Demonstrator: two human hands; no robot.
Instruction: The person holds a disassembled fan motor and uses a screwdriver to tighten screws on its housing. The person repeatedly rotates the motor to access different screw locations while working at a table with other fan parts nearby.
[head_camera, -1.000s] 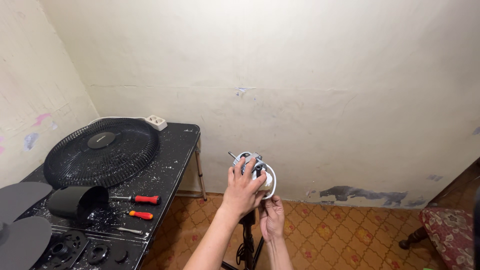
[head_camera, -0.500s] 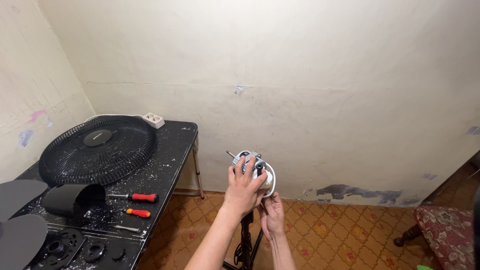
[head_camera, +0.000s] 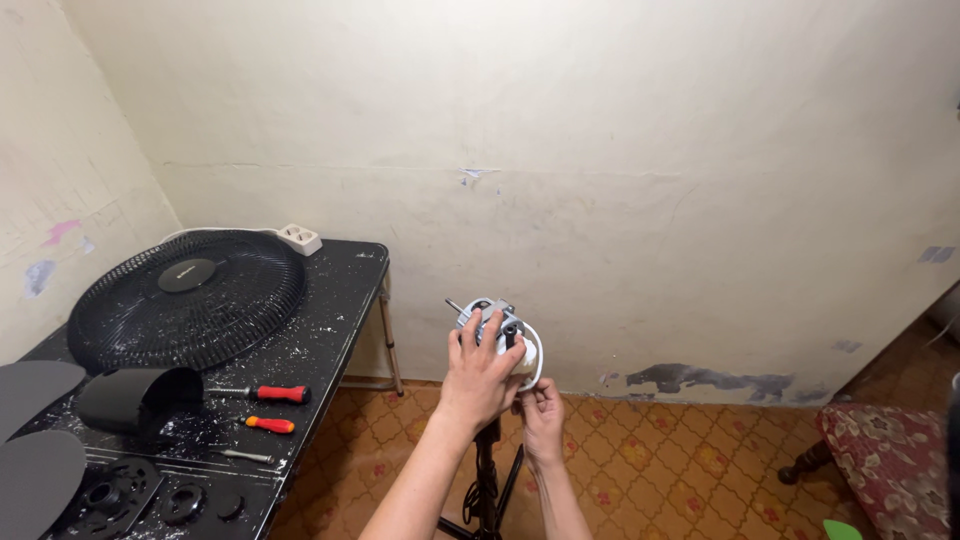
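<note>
A black table speckled with white (head_camera: 330, 330) stands in the corner against a stained cream wall (head_camera: 620, 150), bearing a round black wire fan grille (head_camera: 190, 298) with a white power strip (head_camera: 298, 238) just behind it. Nearer the table's front lie 2 screwdrivers with red-and-orange handles, the larger (head_camera: 262, 393) above the smaller (head_camera: 270, 425), beside a black cylindrical plastic housing (head_camera: 140, 397), with 2 grey fan blades (head_camera: 38, 430) and small black round parts (head_camera: 130, 495) at the left edge. On the orange patterned tile floor (head_camera: 680, 470) to the right stands a stool with a red floral cushion (head_camera: 890, 450).
</note>
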